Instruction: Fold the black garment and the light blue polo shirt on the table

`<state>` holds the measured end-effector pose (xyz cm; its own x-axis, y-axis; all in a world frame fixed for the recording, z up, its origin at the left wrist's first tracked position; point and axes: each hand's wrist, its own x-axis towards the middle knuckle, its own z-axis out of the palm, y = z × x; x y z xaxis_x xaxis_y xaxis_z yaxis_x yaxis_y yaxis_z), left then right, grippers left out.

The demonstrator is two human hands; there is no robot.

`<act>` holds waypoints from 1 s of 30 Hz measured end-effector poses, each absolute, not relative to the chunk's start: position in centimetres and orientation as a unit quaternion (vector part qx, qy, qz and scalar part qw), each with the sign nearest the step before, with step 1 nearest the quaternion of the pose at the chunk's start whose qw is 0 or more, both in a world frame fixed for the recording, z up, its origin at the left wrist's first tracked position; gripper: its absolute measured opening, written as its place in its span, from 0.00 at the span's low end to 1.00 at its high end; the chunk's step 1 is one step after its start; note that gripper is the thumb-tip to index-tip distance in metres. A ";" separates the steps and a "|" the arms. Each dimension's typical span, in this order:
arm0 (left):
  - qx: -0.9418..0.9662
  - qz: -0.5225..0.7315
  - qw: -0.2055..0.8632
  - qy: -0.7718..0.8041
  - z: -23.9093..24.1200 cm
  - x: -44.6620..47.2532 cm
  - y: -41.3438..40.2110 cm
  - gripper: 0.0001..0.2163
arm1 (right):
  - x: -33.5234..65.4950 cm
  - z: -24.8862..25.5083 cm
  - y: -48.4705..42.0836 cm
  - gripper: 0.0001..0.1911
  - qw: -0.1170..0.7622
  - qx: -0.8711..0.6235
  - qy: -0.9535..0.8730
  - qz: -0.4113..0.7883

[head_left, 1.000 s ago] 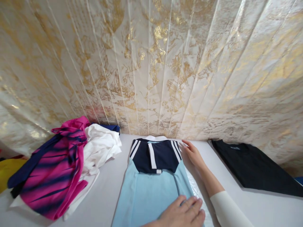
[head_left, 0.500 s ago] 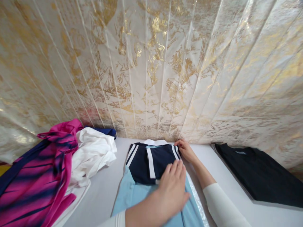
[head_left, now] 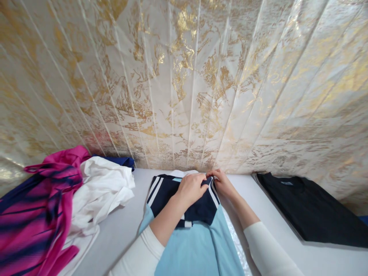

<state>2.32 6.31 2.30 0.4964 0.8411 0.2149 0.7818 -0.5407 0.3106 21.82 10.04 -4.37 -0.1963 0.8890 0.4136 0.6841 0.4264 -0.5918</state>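
Observation:
A light blue shirt [head_left: 195,249] with a navy upper part and white stripes lies folded in front of me. My left hand [head_left: 191,189] reaches over the navy section, its fingers bent at the top edge and its thumb held near them. It covers much of the white strip down the navy middle. At the top right corner, my right hand [head_left: 223,184] pinches the shirt's edge beside the white stripes. The two hands are close together, and the fabric between their fingertips is partly hidden.
A magenta and navy patterned garment [head_left: 37,214] lies heaped at left beside a crumpled white garment [head_left: 105,188], with dark blue cloth [head_left: 123,161] behind. A folded black T-shirt [head_left: 310,207] rests at right on the white surface [head_left: 120,234]. A gold-patterned curtain [head_left: 184,84] rises behind.
My left hand has moved up from the shirt's middle to its top edge, beside my right hand. The navy part's right side now spreads farther down and shows longer white stripes.

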 end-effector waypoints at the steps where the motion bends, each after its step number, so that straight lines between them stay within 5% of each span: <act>1: 0.862 0.168 0.091 0.470 2.8 2.4 6.1 0.08 | 21.9 -4.5 10.1 0.23 0.350 -0.534 -0.761 0.119; 17: 0.798 0.092 0.107 0.586 0.3 -1.4 10.2 0.06 | 21.5 -4.7 11.7 0.19 0.289 -0.591 -0.753 0.020; 30: 0.757 0.026 0.116 0.642 3.8 -3.6 7.7 0.14 | 20.3 -3.5 10.0 0.22 0.353 -0.604 -0.714 -0.021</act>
